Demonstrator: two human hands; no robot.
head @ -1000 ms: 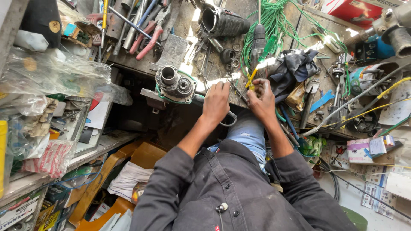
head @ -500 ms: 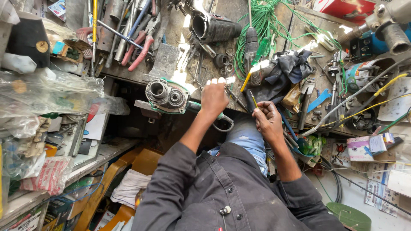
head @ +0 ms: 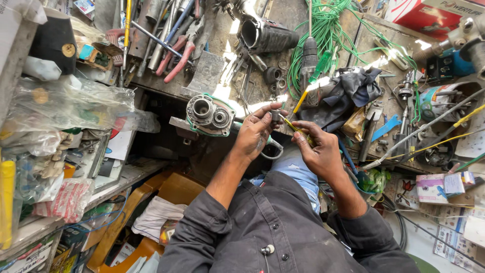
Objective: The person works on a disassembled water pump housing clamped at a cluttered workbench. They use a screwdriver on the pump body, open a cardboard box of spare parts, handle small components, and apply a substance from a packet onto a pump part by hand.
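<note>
My left hand [head: 256, 132] pinches a small dark round part [head: 275, 115] between thumb and fingertips at the bench's front edge. My right hand [head: 318, 150] grips a thin yellow-handled screwdriver [head: 297, 129], and its tip points at that small part. The two hands are close together, just above my lap. A grey metal gear housing [head: 208, 115] with two round bores and a green gasket sits on the bench edge just left of my left hand. A white cable loop [head: 274, 150] hangs under my left hand.
The workbench [head: 227, 83] is crowded: red-handled pliers [head: 177, 59], a black motor casing [head: 267, 34], green wire coils [head: 331, 30], a dark rag [head: 348, 96], another yellow screwdriver [head: 305, 96]. Shelves with plastic bags [head: 65, 108] stand at left, and boxes [head: 442, 184] at right.
Both hands have drawn back from the bench edge toward my body. My right hand now holds the yellow screwdriver against the small part in my left hand.
</note>
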